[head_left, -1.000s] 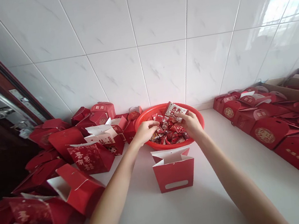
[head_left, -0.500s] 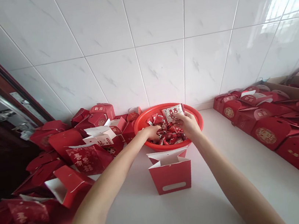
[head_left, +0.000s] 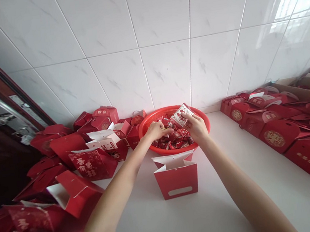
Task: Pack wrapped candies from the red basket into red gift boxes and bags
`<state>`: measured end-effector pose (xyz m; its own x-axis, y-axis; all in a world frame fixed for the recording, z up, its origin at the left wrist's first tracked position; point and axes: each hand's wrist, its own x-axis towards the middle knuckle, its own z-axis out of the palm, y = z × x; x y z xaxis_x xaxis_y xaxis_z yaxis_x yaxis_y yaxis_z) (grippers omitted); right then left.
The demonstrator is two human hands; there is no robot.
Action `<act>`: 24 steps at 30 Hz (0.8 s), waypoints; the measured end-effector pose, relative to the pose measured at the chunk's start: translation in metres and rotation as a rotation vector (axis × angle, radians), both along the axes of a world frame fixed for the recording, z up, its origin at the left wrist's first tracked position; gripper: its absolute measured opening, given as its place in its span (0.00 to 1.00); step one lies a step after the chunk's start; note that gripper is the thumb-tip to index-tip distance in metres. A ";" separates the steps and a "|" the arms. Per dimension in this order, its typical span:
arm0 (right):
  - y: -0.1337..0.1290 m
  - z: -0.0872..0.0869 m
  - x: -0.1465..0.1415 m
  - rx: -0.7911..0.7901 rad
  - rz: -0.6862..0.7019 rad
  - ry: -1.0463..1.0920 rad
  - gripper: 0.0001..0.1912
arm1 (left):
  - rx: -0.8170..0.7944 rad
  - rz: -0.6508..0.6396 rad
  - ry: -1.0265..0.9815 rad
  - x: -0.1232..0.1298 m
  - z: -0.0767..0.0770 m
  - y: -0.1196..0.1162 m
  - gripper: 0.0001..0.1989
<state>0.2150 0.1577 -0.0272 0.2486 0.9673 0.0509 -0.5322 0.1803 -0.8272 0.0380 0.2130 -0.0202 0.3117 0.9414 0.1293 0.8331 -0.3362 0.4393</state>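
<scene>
A red plastic basket (head_left: 207,124) by the wall holds many small red-wrapped candies (head_left: 178,137). Over its right side, my right hand (head_left: 196,125) grips a white and red printed packet (head_left: 181,115), which is tilted. My left hand (head_left: 157,131) is over the basket's left part, its fingers pinched together just above the candies; what they hold, if anything, is too small to make out. In front of the basket stands a red paper box (head_left: 177,180), upright with its white-lined top open.
Many red gift boxes (head_left: 92,165), some open, are piled on the left. Rows of closed red boxes (head_left: 276,137) line the right side, with a cardboard carton (head_left: 286,89) behind them. A door handle (head_left: 1,110) is at far left.
My left hand has risen a little out of the candies, fingers now pinched. The packet in my right hand has turned to a steeper tilt.
</scene>
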 end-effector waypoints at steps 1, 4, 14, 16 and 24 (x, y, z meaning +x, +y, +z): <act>0.000 0.000 0.000 -0.006 -0.001 0.012 0.18 | 0.010 0.020 -0.015 -0.001 0.000 0.001 0.23; -0.001 0.001 0.000 -0.023 0.002 0.022 0.17 | 0.068 0.118 -0.058 -0.003 0.000 0.004 0.18; -0.001 0.000 0.002 -0.030 0.024 -0.012 0.17 | 0.073 0.112 0.234 0.001 0.004 -0.003 0.11; -0.002 0.001 0.001 -0.030 0.023 -0.016 0.17 | -0.111 0.049 0.356 0.003 0.004 -0.006 0.08; -0.004 0.004 -0.001 -0.053 0.018 -0.028 0.14 | -0.298 -0.054 0.508 0.002 -0.004 -0.002 0.11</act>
